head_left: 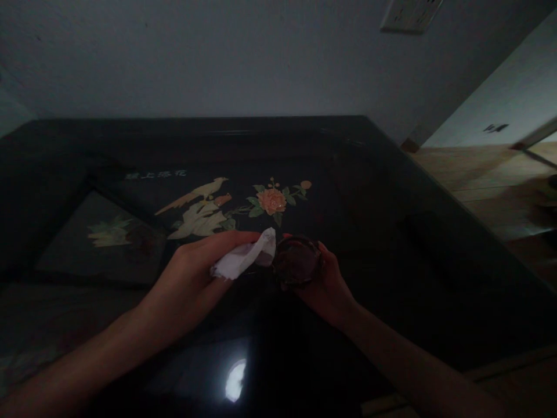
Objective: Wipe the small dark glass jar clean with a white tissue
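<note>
A crumpled white tissue point(243, 258) is pinched in my left hand point(204, 255), its upper end sticking out toward the right. My right hand point(328, 290) is wrapped round a dark reddish-brown cup-like object point(298, 261) with a round rim; in the dim light its exact kind is hard to make out. The tip of the tissue comes right up to the left side of that rim, and I cannot tell whether they touch. Both hands are above a glossy black table point(348, 197).
The table top carries a bird figure point(200, 209), a pink flower point(272, 201) and some characters point(156, 174). A dark framed panel or reflection point(104, 238) shows at left. Behind stands a grey wall point(217, 58) with a socket point(411, 16). Wooden floor point(461, 174) lies right.
</note>
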Demonstrator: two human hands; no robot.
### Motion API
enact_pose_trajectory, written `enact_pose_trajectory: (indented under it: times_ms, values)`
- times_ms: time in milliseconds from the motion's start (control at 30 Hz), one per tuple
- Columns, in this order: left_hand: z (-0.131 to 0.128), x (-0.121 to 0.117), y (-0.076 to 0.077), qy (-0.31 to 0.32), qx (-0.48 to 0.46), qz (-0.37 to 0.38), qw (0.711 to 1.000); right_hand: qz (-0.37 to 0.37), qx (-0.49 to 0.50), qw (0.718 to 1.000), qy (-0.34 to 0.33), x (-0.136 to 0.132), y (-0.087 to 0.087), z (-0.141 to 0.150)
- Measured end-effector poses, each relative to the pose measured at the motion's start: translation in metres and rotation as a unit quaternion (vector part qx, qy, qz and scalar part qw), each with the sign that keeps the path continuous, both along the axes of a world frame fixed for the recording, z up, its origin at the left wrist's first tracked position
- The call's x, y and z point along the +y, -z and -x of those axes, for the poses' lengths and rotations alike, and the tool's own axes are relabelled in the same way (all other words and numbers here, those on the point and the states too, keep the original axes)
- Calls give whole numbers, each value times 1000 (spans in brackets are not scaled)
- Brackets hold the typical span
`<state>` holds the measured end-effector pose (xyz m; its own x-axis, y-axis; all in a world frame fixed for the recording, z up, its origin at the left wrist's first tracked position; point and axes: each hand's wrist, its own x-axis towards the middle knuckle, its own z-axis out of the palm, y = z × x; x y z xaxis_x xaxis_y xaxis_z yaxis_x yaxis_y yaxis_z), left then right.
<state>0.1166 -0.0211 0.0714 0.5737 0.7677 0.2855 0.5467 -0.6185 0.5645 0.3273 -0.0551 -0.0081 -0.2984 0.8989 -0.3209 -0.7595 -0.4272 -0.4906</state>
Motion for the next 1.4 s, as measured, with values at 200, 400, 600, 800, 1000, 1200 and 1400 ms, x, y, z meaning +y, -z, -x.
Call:
enact_pose_trajectory:
  times_ms: [200,400,600,800,1000,1200,1400]
  values:
    - [3,1,0,7,-2,-32,999,6,8,1000,-11,-1,1,0]
    - [2,-4,11,65,-1,-65,996,-1,7,999,-31,-2,0,1]
    - [-16,-11,17,233,65,-121,963,9,2,1000,-27,-4,1,2]
    - [-22,-14,11,237,145,-127,952,-21,-51,998,-30,-7,-1,4]
    - [-24,-18,21,237,180,-107,949,-53,-72,995,-38,-10,1,8]
    - [-25,-17,22,232,197,-93,948,-53,-74,995,-44,-12,1,9]
    - [-26,-16,23,235,174,-128,948,-53,-67,995,-44,-13,-1,8]
